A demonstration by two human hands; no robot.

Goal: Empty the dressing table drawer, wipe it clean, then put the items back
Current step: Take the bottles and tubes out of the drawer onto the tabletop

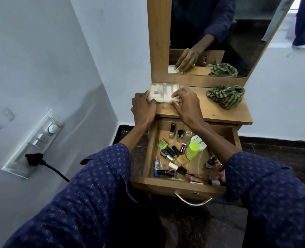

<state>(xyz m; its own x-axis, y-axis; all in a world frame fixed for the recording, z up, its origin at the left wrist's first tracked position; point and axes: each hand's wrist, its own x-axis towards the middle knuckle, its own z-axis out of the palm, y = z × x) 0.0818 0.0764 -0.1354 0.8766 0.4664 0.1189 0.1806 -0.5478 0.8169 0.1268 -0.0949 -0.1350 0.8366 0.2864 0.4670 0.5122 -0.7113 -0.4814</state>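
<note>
A clear plastic box [163,93] of small cosmetic items is set on the counter [209,111] at its back left corner, against the mirror frame [158,42]. The box is gripped at its left end by the left hand [143,109], fingers curled round the edge. Its front right corner is pinched by the right hand [185,104], fingertips [175,95] bent onto the lid and front wall. A green striped cloth [226,96] is bunched at the back right of the counter, well apart from the box.

The drawer [180,183] is pulled out below the counter's front edge and is seen still loaded: a lime-green capped jar [192,149], a white round tub [199,142] just behind it, a small green box [162,144] toward the left wall, dark nail polish bottles [171,152] scattered mid-drawer, more bottles piled at the front right corner, partly hidden by the right sleeve [266,194]. A metal handle [192,200] is fixed to the drawer front.

A wall switchboard [33,145] with a black plug [34,159] is seen at left.
</note>
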